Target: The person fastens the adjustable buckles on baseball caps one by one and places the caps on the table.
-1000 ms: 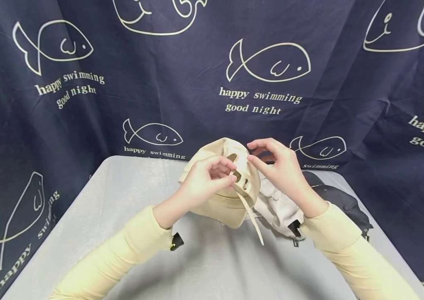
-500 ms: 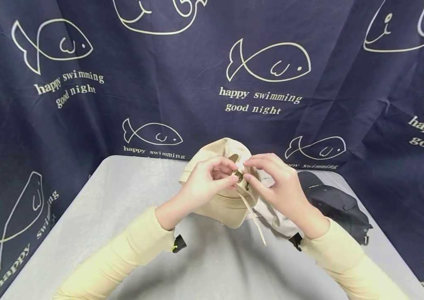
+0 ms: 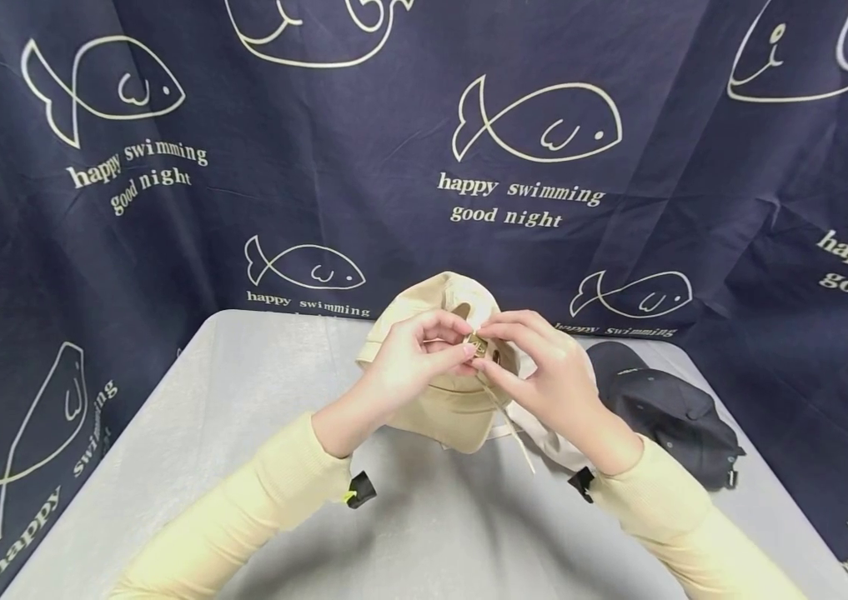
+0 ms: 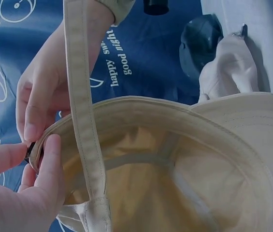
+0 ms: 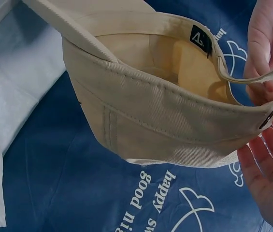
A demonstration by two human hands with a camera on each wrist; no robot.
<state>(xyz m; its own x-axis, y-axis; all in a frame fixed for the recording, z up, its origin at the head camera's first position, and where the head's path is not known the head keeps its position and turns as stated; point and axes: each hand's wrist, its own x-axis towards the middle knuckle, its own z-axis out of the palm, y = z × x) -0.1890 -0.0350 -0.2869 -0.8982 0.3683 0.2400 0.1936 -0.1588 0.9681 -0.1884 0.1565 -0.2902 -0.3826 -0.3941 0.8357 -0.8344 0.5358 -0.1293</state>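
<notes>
The tan cap (image 3: 419, 302) is up in the air over the grey table (image 3: 266, 392), near the back edge, with its open back toward the person. The left hand (image 3: 404, 360) pinches the back of the cap with its thumb and fingers. The right hand (image 3: 547, 367) pinches there too, with its finger and thumb just a little way apart. A gold buckle (image 3: 478, 345) peeks out between the fingertips of both hands. The cap's long strap (image 4: 82, 101) hangs loose. Close by the buckle is a little hole (image 5: 268, 117) with a metal rim. Inside the cap is a black tag (image 5: 200, 38). A white cap (image 3: 551, 437) lies on the table, partly behind the right hand. A black cap (image 3: 682, 421) lies farther right. Behind it all hangs a dark blue curtain (image 3: 393, 175) with fish on it.
</notes>
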